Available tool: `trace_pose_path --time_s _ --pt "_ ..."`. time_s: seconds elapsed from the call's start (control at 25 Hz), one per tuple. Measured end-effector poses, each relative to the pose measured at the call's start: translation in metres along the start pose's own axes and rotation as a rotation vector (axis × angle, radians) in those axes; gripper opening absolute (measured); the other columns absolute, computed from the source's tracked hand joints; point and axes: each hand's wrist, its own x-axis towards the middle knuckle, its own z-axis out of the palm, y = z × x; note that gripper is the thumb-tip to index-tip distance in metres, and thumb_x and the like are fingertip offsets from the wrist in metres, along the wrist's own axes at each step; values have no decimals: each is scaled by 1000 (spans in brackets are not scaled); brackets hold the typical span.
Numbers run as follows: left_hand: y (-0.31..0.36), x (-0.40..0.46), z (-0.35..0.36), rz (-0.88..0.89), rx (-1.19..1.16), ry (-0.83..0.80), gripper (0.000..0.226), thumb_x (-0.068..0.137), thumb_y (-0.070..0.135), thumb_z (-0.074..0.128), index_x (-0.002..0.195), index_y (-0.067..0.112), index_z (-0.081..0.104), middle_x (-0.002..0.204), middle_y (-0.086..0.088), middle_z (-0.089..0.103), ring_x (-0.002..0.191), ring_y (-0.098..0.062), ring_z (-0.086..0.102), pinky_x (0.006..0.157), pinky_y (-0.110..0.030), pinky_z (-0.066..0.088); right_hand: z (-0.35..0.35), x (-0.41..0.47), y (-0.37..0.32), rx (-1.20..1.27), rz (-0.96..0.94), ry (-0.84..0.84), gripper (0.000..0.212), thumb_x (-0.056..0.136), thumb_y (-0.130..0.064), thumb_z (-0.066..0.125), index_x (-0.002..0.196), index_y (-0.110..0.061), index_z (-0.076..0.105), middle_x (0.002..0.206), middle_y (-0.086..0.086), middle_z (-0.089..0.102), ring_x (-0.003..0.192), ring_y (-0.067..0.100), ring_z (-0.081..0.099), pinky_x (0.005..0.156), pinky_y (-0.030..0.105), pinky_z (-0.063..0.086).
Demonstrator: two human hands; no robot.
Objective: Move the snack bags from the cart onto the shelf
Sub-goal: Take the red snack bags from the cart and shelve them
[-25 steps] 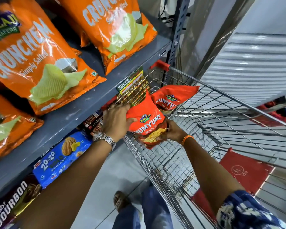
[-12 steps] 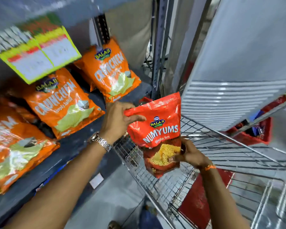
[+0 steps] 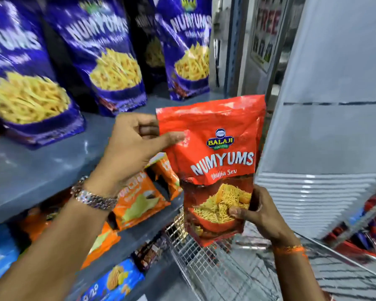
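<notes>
I hold a red Numyums snack bag (image 3: 213, 157) upright in front of the grey shelf (image 3: 37, 170). My left hand (image 3: 132, 146) pinches its top left corner, thumb on the front. My right hand (image 3: 258, 211) grips its lower right edge. The bag hangs above the wire cart (image 3: 226, 266), at the height of the shelf board. Other bags in the cart are out of sight.
Several purple Numyums bags (image 3: 109, 57) stand on the shelf, with bare board in front of them. Orange Crunchem bags (image 3: 137, 203) lie on the shelf below, biscuit packs (image 3: 115, 279) lower still. A grey panel (image 3: 326, 127) rises at the right.
Both hands have lifted the red bag up out of the cart to the level of the purple-bag shelf. My view has tilted upward with it.
</notes>
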Motion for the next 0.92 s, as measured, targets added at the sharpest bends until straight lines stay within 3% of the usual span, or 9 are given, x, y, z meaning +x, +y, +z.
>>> trace_pose_path --time_s 0.16,0.32,0.52,0.6,0.68,0.92 --pt "46 -3 -53 169 -102 227 2 78 14 79 79 13 77 76 5 77 67 -3 65 67 -23 55 64 19 -57 10 -130 -82 51 62 -7 85 109 -19 71 109 10 77 101 25 74 83 33 59" --pt "108 -15 -126 319 -67 447 17 87 2 68 75 14 73 68 9 74 60 2 61 61 -17 51 151 38 -107 52 -249 -261 59 58 -34 93 109 -15 69 110 12 76 100 22 72 87 40 59" --pt "162 -46 -231 474 11 703 22 88 3 68 73 17 74 66 12 73 60 4 60 63 -18 51 268 63 -160 19 -378 -461 51 64 -37 87 109 -19 71 109 1 78 102 14 72 91 36 58" --pt "169 -57 -276 485 12 787 8 83 15 75 76 17 76 73 9 73 68 -4 59 70 -24 51 316 76 -171 15 -410 -501 43 66 -34 87 105 -21 73 106 -2 78 99 11 72 90 34 58" --pt "167 -65 -313 480 -4 879 8 78 23 77 79 15 74 75 4 71 71 -10 56 72 -30 48 360 93 -174 23 -404 -551 33 70 -24 87 100 -20 75 103 -2 78 93 9 72 86 30 57" --pt "158 -70 -376 294 -62 1114 23 89 6 71 72 18 61 52 14 66 44 4 52 49 -17 47 452 136 -165 -34 -301 -616 54 66 -23 91 114 -9 70 111 4 77 101 16 73 96 42 57"
